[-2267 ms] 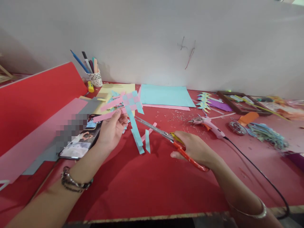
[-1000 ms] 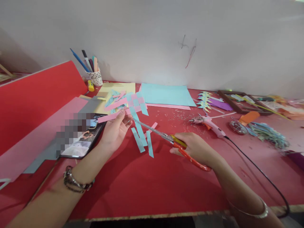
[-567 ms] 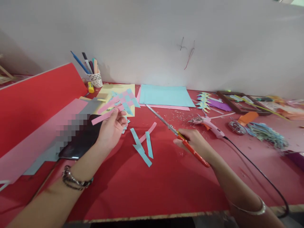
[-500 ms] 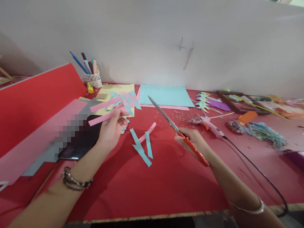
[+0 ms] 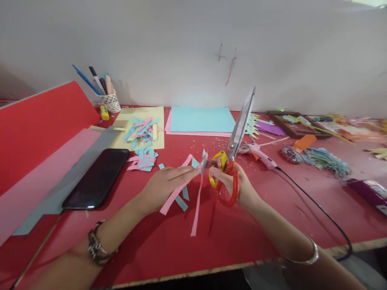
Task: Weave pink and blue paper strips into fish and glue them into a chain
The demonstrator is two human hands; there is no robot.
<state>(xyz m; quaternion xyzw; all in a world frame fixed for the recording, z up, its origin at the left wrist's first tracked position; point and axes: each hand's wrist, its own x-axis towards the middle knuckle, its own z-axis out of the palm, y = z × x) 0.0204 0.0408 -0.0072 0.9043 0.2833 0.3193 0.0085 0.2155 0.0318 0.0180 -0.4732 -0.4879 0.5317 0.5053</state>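
Observation:
In the head view, my left hand (image 5: 167, 183) pinches a woven piece of pink and light-blue paper strips (image 5: 197, 205) at its fingertips. Two long pink ends hang down from it. My right hand (image 5: 243, 187) holds a pair of scissors (image 5: 238, 131) with one red and one yellow handle loop, blades pointing up. Its fingertips are close beside the woven piece; whether they touch it I cannot tell. Cut blue strips (image 5: 181, 202) lie on the red table under my left hand, partly hidden by it.
At the left lie a black phone (image 5: 96, 179) and a finished woven piece (image 5: 145, 160). Behind are a heap of strips (image 5: 142, 131), blue sheets (image 5: 201, 119) and a pen cup (image 5: 110, 102). A pink glue gun (image 5: 266, 157) with its cord lies right, near a tassel bundle (image 5: 326, 161).
My hands have come together in the middle. The scissors have swung from pointing left to pointing up. The woven piece has moved right and down, its pink ends now hanging downward.

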